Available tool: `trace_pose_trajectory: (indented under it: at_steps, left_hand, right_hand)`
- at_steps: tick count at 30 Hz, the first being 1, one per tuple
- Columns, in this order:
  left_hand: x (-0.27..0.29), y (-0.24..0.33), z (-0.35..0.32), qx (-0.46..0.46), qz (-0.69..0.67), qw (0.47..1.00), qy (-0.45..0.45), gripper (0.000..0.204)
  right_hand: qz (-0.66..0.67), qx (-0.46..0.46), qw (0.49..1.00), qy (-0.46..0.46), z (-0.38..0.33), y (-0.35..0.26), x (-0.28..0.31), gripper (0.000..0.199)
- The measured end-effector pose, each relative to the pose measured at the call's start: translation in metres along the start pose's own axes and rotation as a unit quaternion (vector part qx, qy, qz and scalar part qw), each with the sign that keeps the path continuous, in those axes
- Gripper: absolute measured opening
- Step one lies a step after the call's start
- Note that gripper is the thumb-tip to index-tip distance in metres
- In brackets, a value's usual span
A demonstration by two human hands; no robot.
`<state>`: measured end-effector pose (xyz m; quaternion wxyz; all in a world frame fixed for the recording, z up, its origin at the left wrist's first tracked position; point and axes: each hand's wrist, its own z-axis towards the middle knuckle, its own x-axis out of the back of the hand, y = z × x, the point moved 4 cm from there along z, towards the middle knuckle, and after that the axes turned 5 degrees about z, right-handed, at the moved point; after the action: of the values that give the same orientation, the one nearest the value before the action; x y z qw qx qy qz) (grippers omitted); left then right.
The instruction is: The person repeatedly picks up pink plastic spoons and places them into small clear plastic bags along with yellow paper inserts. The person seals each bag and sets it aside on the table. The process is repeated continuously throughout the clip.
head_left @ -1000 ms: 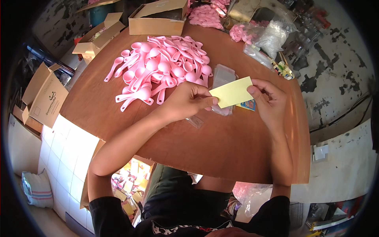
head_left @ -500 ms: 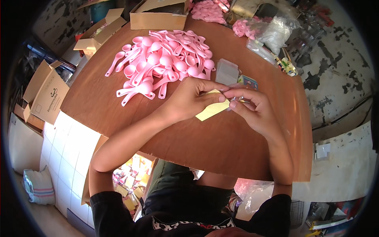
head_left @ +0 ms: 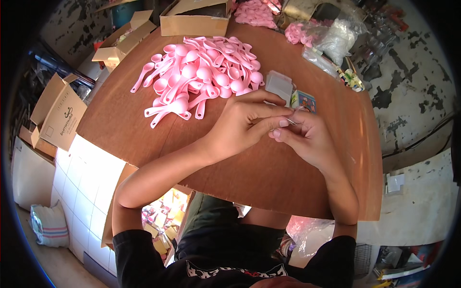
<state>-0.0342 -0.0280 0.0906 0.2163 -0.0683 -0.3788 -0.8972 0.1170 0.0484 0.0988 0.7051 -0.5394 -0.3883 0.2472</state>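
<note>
Since the yellow slip that showed under my left hand [head_left: 245, 120] half a second ago has gone from sight, all I can see at my fingertips is a small clear strip [head_left: 292, 122], thin and shiny, probably plastic. I cannot tell whether the slip is hidden behind my hands or let go; either way, I judge that the work now centres on the clear piece. The strip sits above the counter [head_left: 269, 182], right where my two hands meet. My left thumb and forefinger are pinched together on it, coming in from the left. The fingers of my right hand [head_left: 314, 141] curl close around its other side, the thumb reaching in just below my left thumb; how firmly they grip, I cannot tell.

Just beyond my knuckles lies a stack of translucent plastic pieces [head_left: 278, 84], with a small colourful printed packet [head_left: 306, 100] beside it, past my right fingers. Farther left, a big heap of pink spoons [head_left: 206, 72] spreads over the counter, and behind it stands an open carton [head_left: 194, 25].
</note>
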Motion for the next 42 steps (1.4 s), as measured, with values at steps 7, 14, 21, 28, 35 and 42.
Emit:
trace_pose_trajectory:
  at_steps: [7, 14, 21, 28, 35, 42]
  left_hand:
    - [-0.003, 0.003, -0.005, -0.008, 0.026, 1.000, 0.006, 0.023]
    - [-0.001, -0.002, -0.002, 0.044, 0.020, 0.999, 0.009, 0.052]
    - [-0.020, -0.018, -0.018, 0.096, -0.008, 0.962, -0.254, 0.051]
    - [-0.018, -0.018, -0.017, 0.120, -0.048, 0.953, -0.275, 0.049]
    - [-0.025, -0.025, -0.020, 0.119, -0.056, 0.952, -0.276, 0.048]
    - [-0.019, -0.019, -0.014, 0.147, -0.069, 0.948, -0.274, 0.049]
  right_hand:
    - [-0.135, 0.150, 0.979, 0.010, -0.001, -0.011, -0.011, 0.021]
    - [-0.151, 0.143, 0.978, -0.021, 0.008, -0.007, 0.009, 0.015]
    - [-0.103, 0.089, 0.990, 0.042, 0.073, 0.031, 0.069, 0.020]
    - [-0.382, 0.101, 0.912, 0.111, 0.150, 0.059, 0.025, 0.029]
    - [-0.369, 0.142, 0.912, 0.110, 0.189, 0.061, 0.015, 0.032]
    - [-0.344, 0.250, 0.886, 0.183, 0.174, 0.046, 0.016, 0.017]
